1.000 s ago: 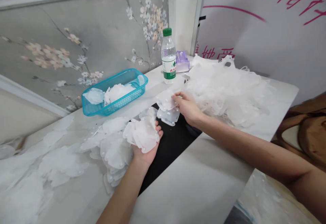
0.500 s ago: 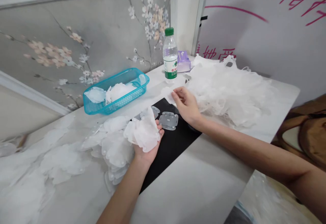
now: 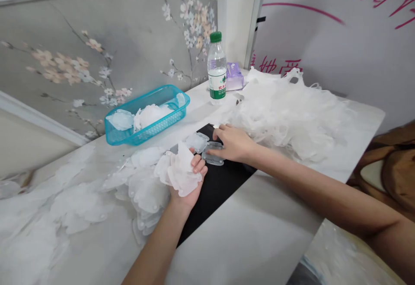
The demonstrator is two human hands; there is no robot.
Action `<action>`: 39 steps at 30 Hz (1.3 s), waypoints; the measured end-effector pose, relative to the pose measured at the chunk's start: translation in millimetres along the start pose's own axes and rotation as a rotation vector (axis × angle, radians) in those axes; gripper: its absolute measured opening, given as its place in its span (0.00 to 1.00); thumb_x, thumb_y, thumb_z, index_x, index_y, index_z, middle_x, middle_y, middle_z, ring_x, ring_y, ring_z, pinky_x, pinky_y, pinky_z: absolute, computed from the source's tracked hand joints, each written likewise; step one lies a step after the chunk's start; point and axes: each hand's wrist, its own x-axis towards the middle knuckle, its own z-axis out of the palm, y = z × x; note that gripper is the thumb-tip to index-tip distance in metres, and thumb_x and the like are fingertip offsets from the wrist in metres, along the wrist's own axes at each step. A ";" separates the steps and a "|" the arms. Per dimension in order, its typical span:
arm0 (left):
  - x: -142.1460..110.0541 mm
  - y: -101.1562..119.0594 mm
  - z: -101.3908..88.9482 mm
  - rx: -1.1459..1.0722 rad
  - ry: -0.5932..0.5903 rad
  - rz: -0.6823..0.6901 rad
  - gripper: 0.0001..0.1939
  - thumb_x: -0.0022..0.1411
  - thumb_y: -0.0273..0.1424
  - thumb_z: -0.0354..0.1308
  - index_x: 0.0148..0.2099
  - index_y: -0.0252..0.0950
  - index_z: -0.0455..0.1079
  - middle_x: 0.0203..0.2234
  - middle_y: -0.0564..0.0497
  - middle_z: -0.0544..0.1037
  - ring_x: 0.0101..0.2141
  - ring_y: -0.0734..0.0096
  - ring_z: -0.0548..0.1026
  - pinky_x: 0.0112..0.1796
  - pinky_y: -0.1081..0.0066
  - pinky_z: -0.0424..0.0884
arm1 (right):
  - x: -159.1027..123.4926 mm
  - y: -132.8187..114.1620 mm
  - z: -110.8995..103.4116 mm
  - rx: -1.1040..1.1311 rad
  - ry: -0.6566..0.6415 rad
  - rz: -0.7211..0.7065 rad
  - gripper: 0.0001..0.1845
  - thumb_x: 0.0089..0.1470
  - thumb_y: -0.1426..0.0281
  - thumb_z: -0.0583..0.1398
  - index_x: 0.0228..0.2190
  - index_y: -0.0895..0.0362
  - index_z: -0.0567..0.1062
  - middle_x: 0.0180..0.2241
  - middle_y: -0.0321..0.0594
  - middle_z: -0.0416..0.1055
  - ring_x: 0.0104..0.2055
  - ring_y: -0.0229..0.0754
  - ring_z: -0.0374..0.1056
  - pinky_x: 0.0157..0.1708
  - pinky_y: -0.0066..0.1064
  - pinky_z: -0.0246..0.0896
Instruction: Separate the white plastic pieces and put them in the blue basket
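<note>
My left hand [image 3: 191, 188] is closed around a bunch of thin, translucent white plastic pieces [image 3: 182, 172] with scalloped edges. Under and beyond it lies a black mat [image 3: 214, 190]. On the mat, one frosted flat piece [image 3: 212, 159] rests partly beneath my right hand [image 3: 231, 142], whose thumb and fingers are apart with nothing visible between them. Whether the thumb touches that piece, I cannot tell. Another similar piece [image 3: 196, 141] sits at the mat's upper left, beside my left fingers. A heap of the same pieces [image 3: 147, 192] spreads left of my left hand.
A blue plastic basket [image 3: 155, 127] holding white pieces stands against the wall. Behind the mat are a green-capped water bottle [image 3: 217, 69] and a purple tissue pack [image 3: 234, 77]. A large tangle of white plastic scraps [image 3: 292, 108] covers the table's right rear.
My right hand has come down and toward me from the mat's far edge, over the frosted piece, its fingers spreading. My left hand's fingers have curled more around the bunch.
</note>
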 end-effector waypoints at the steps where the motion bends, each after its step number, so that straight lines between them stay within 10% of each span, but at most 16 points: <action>1: 0.4 0.0 -2.2 -0.005 -0.026 0.001 0.21 0.65 0.42 0.43 0.39 0.29 0.68 0.21 0.54 0.58 0.20 0.78 0.58 0.24 0.76 0.60 | 0.3 1.1 -1.0 -0.008 -0.041 0.047 0.23 0.45 0.54 0.63 0.35 0.60 0.72 0.37 0.52 0.70 0.43 0.55 0.66 0.38 0.40 0.62; 9: 0.2 0.1 -1.9 -0.031 -0.061 -0.013 0.22 0.66 0.43 0.40 0.36 0.30 0.65 0.19 0.56 0.56 0.18 0.81 0.54 0.22 0.77 0.59 | 0.1 6.1 -9.8 0.167 -0.202 0.179 0.03 0.44 0.70 0.60 0.24 0.56 0.70 0.28 0.39 0.70 0.29 0.39 0.64 0.26 0.27 0.53; 16: 0.7 -0.4 -5.1 -0.033 -0.072 -0.011 0.21 0.64 0.44 0.43 0.38 0.30 0.66 0.20 0.55 0.58 0.19 0.80 0.58 0.24 0.77 0.60 | 1.3 12.1 -15.4 0.349 0.225 0.199 0.03 0.46 0.75 0.56 0.26 0.56 0.66 0.27 0.35 0.68 0.25 0.35 0.61 0.27 0.27 0.54; 19: 1.0 -0.3 -5.9 -0.028 -0.082 -0.010 0.22 0.64 0.44 0.43 0.39 0.30 0.66 0.21 0.55 0.59 0.19 0.80 0.59 0.25 0.77 0.61 | 1.2 7.8 -10.0 0.362 0.448 0.077 0.03 0.51 0.75 0.53 0.28 0.56 0.66 0.30 0.38 0.68 0.30 0.37 0.64 0.32 0.29 0.58; 27: 1.6 0.7 -4.8 -0.023 -0.046 -0.011 0.27 0.67 0.44 0.35 0.38 0.33 0.70 0.20 0.52 0.61 0.20 0.75 0.61 0.23 0.73 0.61 | -5.1 -4.8 8.3 0.166 0.145 -0.457 0.09 0.58 0.68 0.52 0.35 0.58 0.70 0.39 0.47 0.72 0.45 0.47 0.65 0.43 0.36 0.60; 39: -0.1 1.9 10.6 0.110 0.286 0.008 0.27 0.66 0.46 0.35 0.47 0.40 0.71 0.33 0.45 0.79 0.36 0.58 0.77 0.35 0.62 0.72 | -5.6 -13.2 2.1 0.765 0.199 -0.044 0.10 0.53 0.62 0.56 0.28 0.56 0.69 0.29 0.35 0.71 0.31 0.36 0.66 0.31 0.29 0.60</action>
